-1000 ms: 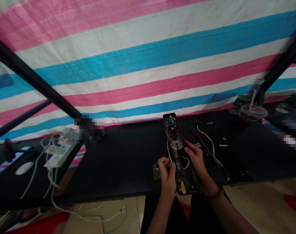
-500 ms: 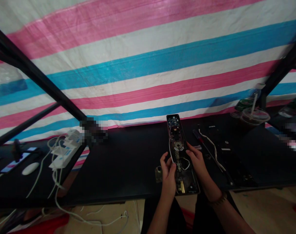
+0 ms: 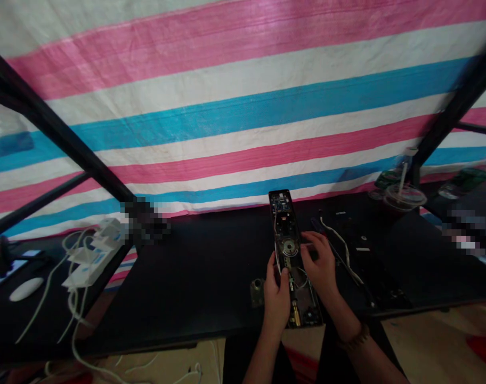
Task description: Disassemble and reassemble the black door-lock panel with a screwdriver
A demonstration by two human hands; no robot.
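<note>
A long black housing (image 3: 273,210), which looks like an opened electronic door lock, lies across the table's front edge with its inside facing up. It shows a circuit board (image 3: 281,201) at the far end, a round metal part (image 3: 289,247), white wires and a brass-coloured cylinder (image 3: 296,316) at the near end. My left hand (image 3: 277,296) grips its left side, thumb over the edge. At the right edge my right hand (image 3: 321,261) has its fingers bent together around something thin and pale that I cannot make out. A metal piece with a hole (image 3: 257,293) lies left of my left hand.
To the right lie a screwdriver (image 3: 315,224), a whitish cable (image 3: 342,242) and dark flat parts (image 3: 381,277). A plastic cup with a straw (image 3: 405,197) stands at the back right. A power strip (image 3: 93,264) with cables and a white mouse (image 3: 26,289) are at left.
My right hand has lifted from holding the housing's right side and curled its fingers closer over its edge. My left hand keeps its grip. The view has shifted slightly.
</note>
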